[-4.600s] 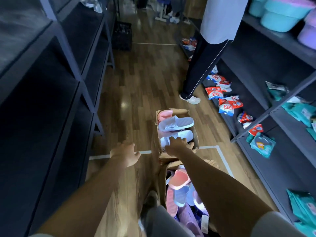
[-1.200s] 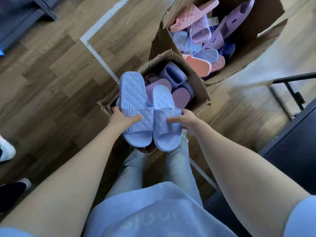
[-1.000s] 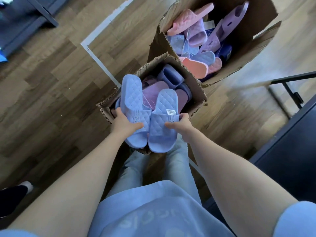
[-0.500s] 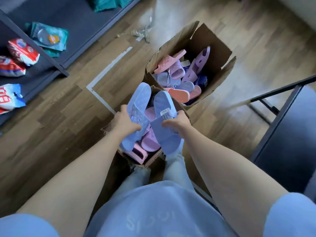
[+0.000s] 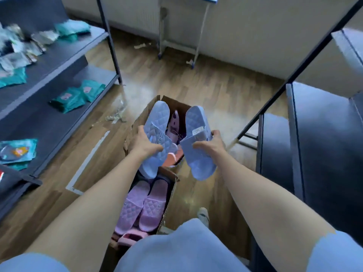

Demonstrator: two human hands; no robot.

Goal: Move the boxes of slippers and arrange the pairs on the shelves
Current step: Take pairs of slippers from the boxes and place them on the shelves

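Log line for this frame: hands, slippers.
left hand: grips blue slipper | right hand: grips tagged blue slipper | slippers apart, not yet shelved | near box: purple pair on top

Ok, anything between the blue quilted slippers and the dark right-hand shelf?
Nothing visible: left hand holds one blue quilted slipper, right hand the other, beside the dark shelf; only its black frame post is near.

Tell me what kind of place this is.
Likely a small shop or stockroom: dark metal shelves hold teal packets, cardboard boxes of slippers sit on the wood floor, and the blue slipper in the right hand carries a sticker tag.
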